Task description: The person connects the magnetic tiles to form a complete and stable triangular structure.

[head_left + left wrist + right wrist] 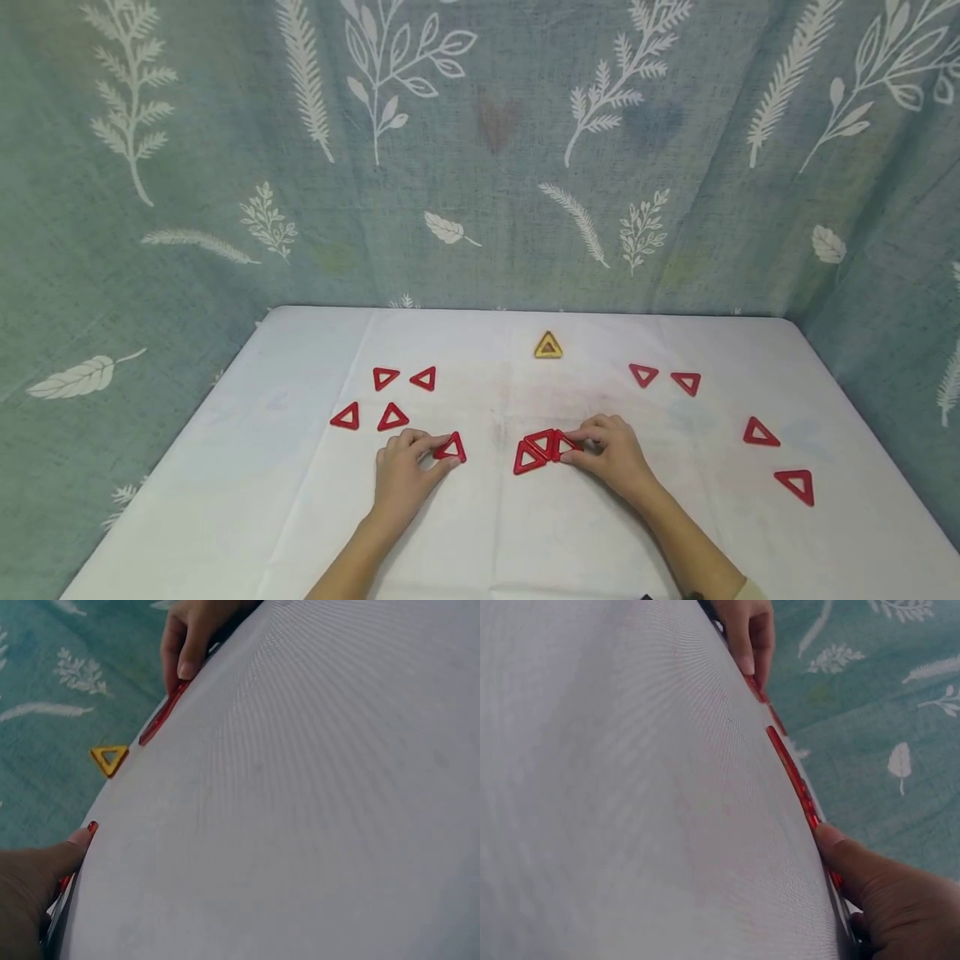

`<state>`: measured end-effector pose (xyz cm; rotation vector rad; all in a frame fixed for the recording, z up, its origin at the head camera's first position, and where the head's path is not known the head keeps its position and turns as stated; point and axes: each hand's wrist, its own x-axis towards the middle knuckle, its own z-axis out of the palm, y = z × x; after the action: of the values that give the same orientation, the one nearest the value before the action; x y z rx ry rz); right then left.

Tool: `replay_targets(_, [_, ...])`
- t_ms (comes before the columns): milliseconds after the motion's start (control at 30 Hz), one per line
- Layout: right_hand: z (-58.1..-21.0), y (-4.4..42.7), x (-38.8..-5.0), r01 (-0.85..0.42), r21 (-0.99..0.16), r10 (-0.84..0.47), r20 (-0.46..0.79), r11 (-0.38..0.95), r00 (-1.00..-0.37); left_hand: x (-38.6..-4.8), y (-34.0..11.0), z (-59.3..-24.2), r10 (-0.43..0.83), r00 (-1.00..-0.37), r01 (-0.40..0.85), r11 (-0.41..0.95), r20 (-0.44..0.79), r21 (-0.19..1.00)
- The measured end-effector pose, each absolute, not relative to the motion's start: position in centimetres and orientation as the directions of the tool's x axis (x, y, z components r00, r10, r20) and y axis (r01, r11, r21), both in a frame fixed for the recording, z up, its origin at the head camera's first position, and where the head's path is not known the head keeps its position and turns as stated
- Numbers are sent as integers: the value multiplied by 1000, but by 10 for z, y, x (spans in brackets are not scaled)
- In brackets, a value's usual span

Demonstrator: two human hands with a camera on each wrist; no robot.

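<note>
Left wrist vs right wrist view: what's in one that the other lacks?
Left wrist only: the yellow triangle.
Right wrist only: a whole broad leaf print with its stem, plus a short red strip just past the left grip's piece, likely another triangle seen nearly edge-on.
Both: the left grip with its red triangle, the right grip pinching the end of the red row, the white tabletop and the patterned cloth.
</note>
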<state>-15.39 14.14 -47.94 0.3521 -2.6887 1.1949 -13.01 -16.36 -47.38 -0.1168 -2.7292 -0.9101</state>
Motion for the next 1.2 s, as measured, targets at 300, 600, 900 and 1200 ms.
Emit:
replay_targets(300, [-479, 143, -155, -304, -680, -152, 275, 667, -949, -144, -137, -473, 26, -959, 196, 776, 281, 599])
replay_targets(600, [-479, 147, -153, -285, -681, -151, 250, 675, -956, -164, -114, -480, 116, -959, 251, 772, 258, 585])
replay_targets(900, [-478, 147, -155, -308, -671, -162, 272, 675, -948, -186, -108, -479, 251, -934, 353, 763, 256, 541])
replay_targets(1200, [-485, 145, -156, -381, -653, -198, 339, 654, -920, -191, -108, -470, 338, -919, 392, 746, 201, 539])
